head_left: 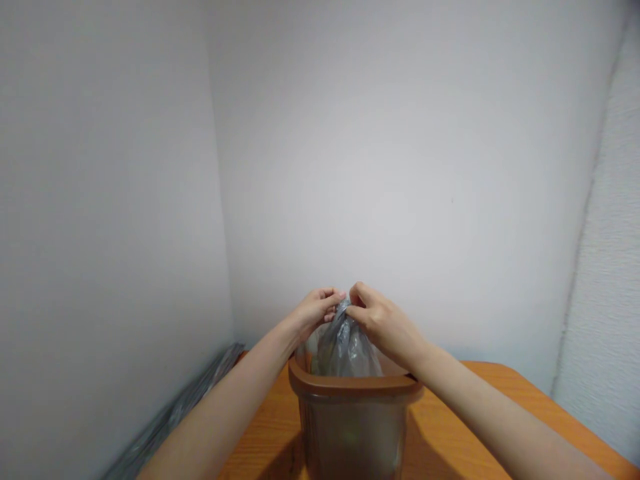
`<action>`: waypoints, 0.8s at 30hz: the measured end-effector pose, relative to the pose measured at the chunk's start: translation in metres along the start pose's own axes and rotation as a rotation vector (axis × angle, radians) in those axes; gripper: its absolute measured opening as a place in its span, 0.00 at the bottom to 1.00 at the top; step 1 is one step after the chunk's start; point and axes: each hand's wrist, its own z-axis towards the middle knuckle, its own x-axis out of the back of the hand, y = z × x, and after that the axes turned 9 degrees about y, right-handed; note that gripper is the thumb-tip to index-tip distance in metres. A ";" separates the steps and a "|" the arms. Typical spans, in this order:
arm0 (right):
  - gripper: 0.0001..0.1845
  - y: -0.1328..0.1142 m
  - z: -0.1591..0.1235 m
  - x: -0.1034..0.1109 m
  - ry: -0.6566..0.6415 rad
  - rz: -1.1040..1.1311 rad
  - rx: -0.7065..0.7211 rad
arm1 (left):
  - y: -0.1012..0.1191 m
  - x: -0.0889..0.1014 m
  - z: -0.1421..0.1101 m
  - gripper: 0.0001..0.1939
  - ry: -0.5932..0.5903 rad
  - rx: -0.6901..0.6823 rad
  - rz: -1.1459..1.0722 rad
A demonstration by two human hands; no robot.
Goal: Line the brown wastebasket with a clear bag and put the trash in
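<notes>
A grey translucent plastic bag (349, 350) rises out of a brown-rimmed trash bin (350, 385), its top gathered into a narrow neck. My left hand (321, 308) pinches the gathered top from the left, thumb and fingers closed. From the right, my right hand (377, 313) grips the same neck between curled fingers and thumb. Both hands are above the bin's opening and close together. What lies inside the bag is hidden, though something yellowish-green shows faintly at its left side.
The bin stands on an orange-brown wooden table (480, 407). Another length of crumpled grey plastic (185, 407) lies along the table's left side by the wall. White walls (400, 167) meet in a corner behind, and a textured panel (610, 267) stands at right.
</notes>
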 end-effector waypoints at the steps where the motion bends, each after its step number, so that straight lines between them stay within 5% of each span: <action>1: 0.09 0.000 -0.001 0.000 -0.007 -0.015 0.031 | 0.001 0.001 0.001 0.27 0.014 -0.025 0.026; 7: 0.10 0.005 -0.009 0.004 -0.011 -0.088 0.133 | 0.001 0.011 0.009 0.23 0.122 -0.173 0.288; 16: 0.18 0.010 -0.064 0.042 -0.109 0.315 -0.031 | -0.011 0.058 0.014 0.16 0.428 -0.239 0.807; 20: 0.15 0.015 -0.070 0.059 -0.144 0.403 -0.186 | -0.018 0.068 0.010 0.16 0.486 -0.252 0.826; 24: 0.12 0.017 -0.045 0.053 -0.195 0.384 -0.253 | -0.015 0.053 0.004 0.15 0.402 -0.307 0.712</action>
